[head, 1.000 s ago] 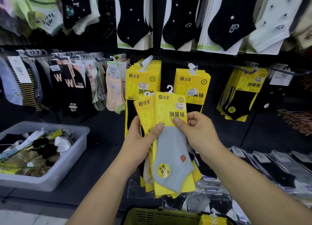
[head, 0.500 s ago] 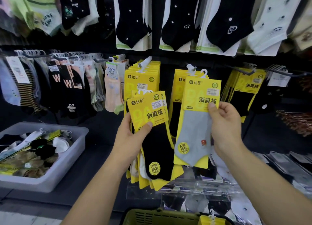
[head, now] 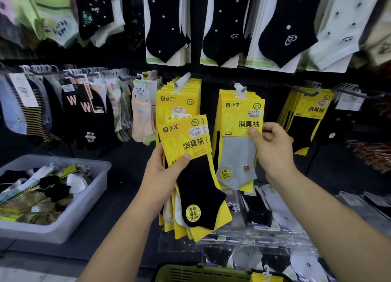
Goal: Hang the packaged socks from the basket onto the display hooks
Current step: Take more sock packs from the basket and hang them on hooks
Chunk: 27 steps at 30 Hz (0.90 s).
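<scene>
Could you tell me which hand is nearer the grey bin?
Left. The left hand is right of the grey bin, holding yellow packs; the right hand is farther right, pinching the grey-sock pack.

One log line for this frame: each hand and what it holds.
left hand: grips yellow packs, black sock pack frontmost | right hand: pinches grey sock pack | placement: front of row at display hook

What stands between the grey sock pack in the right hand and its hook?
Nothing visible does. The grey sock pack, pinched by the right hand, lies at the front of the yellow stack with its white hanger up at the hook tip. The left hand holds its bundle lower left, clear of that hook.
</scene>
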Each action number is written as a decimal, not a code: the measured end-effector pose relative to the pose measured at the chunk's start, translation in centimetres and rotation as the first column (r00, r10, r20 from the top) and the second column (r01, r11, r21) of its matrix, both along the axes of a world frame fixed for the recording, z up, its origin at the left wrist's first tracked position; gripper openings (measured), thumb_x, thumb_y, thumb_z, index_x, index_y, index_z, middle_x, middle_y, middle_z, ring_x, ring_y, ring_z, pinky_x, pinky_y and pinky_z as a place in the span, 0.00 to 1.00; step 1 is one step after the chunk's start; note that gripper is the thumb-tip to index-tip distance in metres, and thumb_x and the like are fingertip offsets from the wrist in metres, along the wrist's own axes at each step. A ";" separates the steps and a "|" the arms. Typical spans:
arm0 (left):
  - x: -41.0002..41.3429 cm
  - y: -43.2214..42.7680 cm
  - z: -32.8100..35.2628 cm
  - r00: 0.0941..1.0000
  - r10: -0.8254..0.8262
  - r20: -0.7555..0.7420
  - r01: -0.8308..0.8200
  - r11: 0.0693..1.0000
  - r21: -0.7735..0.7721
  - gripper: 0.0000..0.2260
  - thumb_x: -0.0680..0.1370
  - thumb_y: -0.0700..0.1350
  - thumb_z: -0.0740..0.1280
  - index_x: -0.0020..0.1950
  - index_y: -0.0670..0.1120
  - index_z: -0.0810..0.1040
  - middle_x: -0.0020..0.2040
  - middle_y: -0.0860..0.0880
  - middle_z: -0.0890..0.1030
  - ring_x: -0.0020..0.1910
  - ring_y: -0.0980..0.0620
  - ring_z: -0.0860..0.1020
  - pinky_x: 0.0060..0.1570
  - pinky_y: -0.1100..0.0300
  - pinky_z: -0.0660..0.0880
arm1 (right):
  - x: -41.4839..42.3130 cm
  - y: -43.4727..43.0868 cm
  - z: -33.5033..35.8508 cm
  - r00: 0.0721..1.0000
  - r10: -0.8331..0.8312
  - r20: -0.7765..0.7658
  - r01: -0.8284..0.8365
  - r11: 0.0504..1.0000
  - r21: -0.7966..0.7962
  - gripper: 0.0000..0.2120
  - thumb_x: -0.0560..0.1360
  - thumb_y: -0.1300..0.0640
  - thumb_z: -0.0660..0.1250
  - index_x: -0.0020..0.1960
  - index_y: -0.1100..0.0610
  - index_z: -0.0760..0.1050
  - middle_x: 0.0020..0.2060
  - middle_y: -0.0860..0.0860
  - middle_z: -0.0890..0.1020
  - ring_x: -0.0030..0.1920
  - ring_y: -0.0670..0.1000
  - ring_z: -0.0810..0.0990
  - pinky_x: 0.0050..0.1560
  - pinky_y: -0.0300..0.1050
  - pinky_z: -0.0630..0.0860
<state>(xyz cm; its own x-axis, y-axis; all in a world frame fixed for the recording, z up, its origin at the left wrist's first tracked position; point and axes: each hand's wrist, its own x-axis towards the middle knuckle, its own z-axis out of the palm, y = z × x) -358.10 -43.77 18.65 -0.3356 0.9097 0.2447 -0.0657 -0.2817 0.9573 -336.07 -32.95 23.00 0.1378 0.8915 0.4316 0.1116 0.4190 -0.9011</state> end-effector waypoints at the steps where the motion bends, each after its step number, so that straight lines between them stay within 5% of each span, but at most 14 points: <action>1: 0.0 0.0 0.0 1.000 -0.011 0.006 0.011 1.000 -0.004 0.15 0.82 0.43 0.73 0.66 0.56 0.79 0.59 0.55 0.88 0.58 0.55 0.86 0.59 0.53 0.79 | 0.1 0.1 -0.1 1.000 -0.013 0.013 0.013 1.000 -0.007 0.05 0.77 0.52 0.72 0.46 0.50 0.76 0.39 0.53 0.84 0.42 0.55 0.83 0.44 0.53 0.80; 6: 0.2 -0.1 -0.1 0.999 -0.046 0.012 0.046 0.999 -0.016 0.13 0.82 0.44 0.73 0.64 0.57 0.80 0.58 0.55 0.88 0.58 0.55 0.87 0.56 0.57 0.80 | -0.2 -0.5 -0.5 0.987 -0.155 0.037 0.156 0.988 -0.018 0.11 0.74 0.50 0.75 0.46 0.51 0.73 0.38 0.45 0.78 0.39 0.43 0.76 0.39 0.34 0.71; 9: 0.6 0.0 0.0 0.999 -0.053 0.005 0.054 0.998 -0.019 0.13 0.81 0.45 0.73 0.63 0.57 0.79 0.57 0.56 0.88 0.57 0.56 0.86 0.53 0.61 0.81 | -1.2 -2.2 -0.6 0.994 -0.010 0.108 0.008 1.000 0.013 0.09 0.74 0.50 0.74 0.42 0.52 0.75 0.33 0.41 0.79 0.34 0.38 0.76 0.35 0.29 0.72; 12: 1.0 0.0 -0.1 0.998 -0.065 0.003 0.065 0.998 -0.005 0.13 0.80 0.45 0.74 0.63 0.56 0.79 0.57 0.55 0.88 0.56 0.56 0.87 0.49 0.63 0.83 | -2.9 -3.8 -0.8 0.945 0.220 0.243 -0.207 0.975 -0.077 0.16 0.69 0.41 0.76 0.43 0.52 0.77 0.34 0.44 0.80 0.33 0.38 0.75 0.35 0.34 0.74; 15: 1.4 -0.1 0.0 0.998 -0.055 -0.005 0.055 0.998 0.033 0.17 0.76 0.50 0.76 0.64 0.54 0.79 0.57 0.54 0.88 0.56 0.56 0.87 0.49 0.65 0.82 | -3.9 -4.6 -1.1 0.925 0.231 0.300 -0.195 0.970 -0.148 0.21 0.66 0.37 0.77 0.45 0.51 0.76 0.37 0.47 0.79 0.33 0.39 0.74 0.35 0.35 0.73; 22: 1.3 -0.2 0.0 0.999 -0.020 -0.044 0.021 1.000 0.021 0.24 0.71 0.58 0.78 0.64 0.54 0.79 0.58 0.56 0.87 0.59 0.58 0.85 0.59 0.58 0.78 | -3.7 -5.2 -0.4 0.952 0.287 0.111 -0.256 0.939 -0.230 0.10 0.74 0.52 0.75 0.48 0.58 0.79 0.40 0.56 0.86 0.44 0.58 0.86 0.48 0.57 0.82; 27: 1.4 -0.2 0.0 0.998 -0.056 0.010 0.055 0.998 0.033 0.19 0.76 0.51 0.79 0.65 0.55 0.79 0.60 0.54 0.87 0.60 0.53 0.85 0.57 0.56 0.82 | -3.1 -5.0 -0.7 0.964 0.258 -0.060 -0.264 0.950 -0.167 0.06 0.79 0.54 0.69 0.53 0.55 0.76 0.44 0.51 0.87 0.48 0.51 0.86 0.53 0.53 0.81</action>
